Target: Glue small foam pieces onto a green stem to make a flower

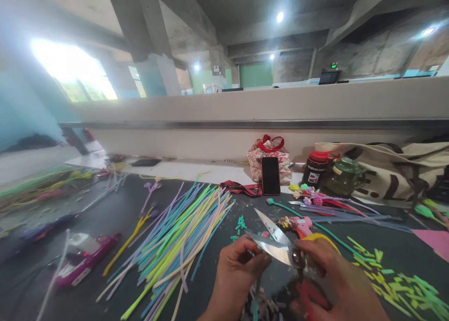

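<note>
My left hand (238, 272) is closed in a pinch on a teal pipe cleaner (257, 300), whose lower end hangs below the fingers. My right hand (338, 276) grips a pair of scissors (280, 253) with red and yellow handles. The blades are spread apart and point left, with the lower blade right at my left fingertips. What lies between the blade and those fingers is partly hidden. Just beyond the hands are a small pile of teal cut pieces (241, 224) and a pink glue gun (301, 225).
Long pastel pipe cleaners (182, 241) lie fanned out on the left. Short yellow-green pieces (403, 283) are scattered at right. Behind stand a phone (271, 176), a black bottle (315, 167) and a green jug (342, 177). A magenta device (87, 260) sits far left.
</note>
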### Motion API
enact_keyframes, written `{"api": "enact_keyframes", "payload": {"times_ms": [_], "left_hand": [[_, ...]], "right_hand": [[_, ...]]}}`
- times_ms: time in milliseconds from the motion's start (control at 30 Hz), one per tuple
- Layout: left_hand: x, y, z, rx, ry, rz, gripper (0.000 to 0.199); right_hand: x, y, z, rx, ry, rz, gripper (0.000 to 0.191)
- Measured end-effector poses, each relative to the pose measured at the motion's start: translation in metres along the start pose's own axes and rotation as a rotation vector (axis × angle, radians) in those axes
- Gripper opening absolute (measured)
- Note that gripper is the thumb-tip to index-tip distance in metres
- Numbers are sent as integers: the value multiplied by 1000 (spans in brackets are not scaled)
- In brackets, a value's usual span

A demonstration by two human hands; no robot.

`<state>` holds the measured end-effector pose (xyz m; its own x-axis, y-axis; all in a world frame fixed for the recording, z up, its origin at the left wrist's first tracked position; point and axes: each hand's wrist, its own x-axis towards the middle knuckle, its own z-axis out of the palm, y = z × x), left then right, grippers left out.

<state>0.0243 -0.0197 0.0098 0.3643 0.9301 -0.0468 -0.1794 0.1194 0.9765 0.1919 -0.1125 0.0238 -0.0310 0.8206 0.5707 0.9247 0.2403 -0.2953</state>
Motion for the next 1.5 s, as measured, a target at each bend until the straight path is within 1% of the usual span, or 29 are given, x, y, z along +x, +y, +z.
{"api": "enact_keyframes", "payload": {"times_ms": [133,233,467,633,900,1133,1267,1500], "left_hand": [[-1,-3,1,-19,16,-24,30],[-1,-4,3,-77,7,-31,31],[-3,0,3,-164,-2,-52,29],[-4,2,2,-149,10,-32,26],[-2,1,3,-85,25,2,31],[-2,-3,0,-93,18,-15,30],[-1,-4,-1,-71,14,-1,30],[-1,-2,-1,-67,15,25,28]], "right_hand": [[1,-1,0,-21,-2,-9,57],[1,-1,2,-21,-4,-12,56],[1,0,3,-16,-16,-11,52],[1,0,4,-17,-14,17,53],[-5,6,7,-6,-85,3,54],[-4,8,7,7,-114,21,51],[-6,9,7,17,-64,3,52],[-6,6,4,0,-22,-31,52]]}}
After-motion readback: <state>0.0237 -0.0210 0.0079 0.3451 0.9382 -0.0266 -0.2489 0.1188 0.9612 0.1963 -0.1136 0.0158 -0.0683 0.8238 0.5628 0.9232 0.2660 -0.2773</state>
